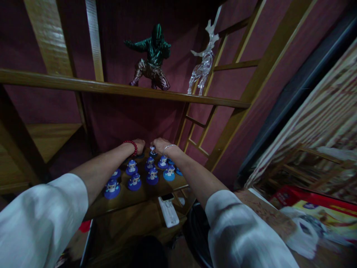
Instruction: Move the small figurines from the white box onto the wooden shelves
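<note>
Both arms reach to the back of a wooden shelf (164,188) that bears several small blue-and-white figurines on round bases. My left hand (140,145), with a red bead bracelet at its wrist, is closed low over a dark round base (140,155); whatever its fingers hold is hidden. Just to its right, my right hand (161,144), with a silver bangle, has its fingers closed at the top of a small figurine (152,151). Nearer to me stand other figurines in rough rows, among them one on a purple base (152,176) and one on a lighter blue base (169,173).
Above my hands runs an upper shelf (117,87) with a dark green crouching statue (154,56) and a clear deer figure (202,69). A white rectangular device (169,212) lies below the figurines. To the right are wooden lattice bars (200,123) and a red-and-yellow box (323,212).
</note>
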A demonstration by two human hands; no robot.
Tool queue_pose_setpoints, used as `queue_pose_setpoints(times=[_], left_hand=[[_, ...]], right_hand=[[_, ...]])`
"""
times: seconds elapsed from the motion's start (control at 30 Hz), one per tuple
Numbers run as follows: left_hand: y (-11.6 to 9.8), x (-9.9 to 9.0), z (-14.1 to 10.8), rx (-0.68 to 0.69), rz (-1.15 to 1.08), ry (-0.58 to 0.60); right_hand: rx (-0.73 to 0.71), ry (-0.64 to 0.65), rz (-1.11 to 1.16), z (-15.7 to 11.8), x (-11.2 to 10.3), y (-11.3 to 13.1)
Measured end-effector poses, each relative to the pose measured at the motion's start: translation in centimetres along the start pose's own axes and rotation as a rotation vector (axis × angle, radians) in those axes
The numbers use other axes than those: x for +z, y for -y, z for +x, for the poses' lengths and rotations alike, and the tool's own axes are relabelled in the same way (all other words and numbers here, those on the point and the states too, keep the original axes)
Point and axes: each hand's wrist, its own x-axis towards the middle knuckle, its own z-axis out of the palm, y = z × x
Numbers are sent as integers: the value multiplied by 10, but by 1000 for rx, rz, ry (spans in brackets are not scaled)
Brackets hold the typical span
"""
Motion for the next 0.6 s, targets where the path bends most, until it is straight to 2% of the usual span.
queue_pose_setpoints(times=[0.27, 0.47, 0.6], left_hand=[[1, -3, -9, 15, 35, -16], [16, -13, -24, 72, 43, -62], [30, -16, -33, 47, 79, -66]], right_hand=[[-4, -16, 1, -5, -4, 2], [-43, -51, -12, -13, -20, 5], [-62, -93, 0, -18, -31, 16]])
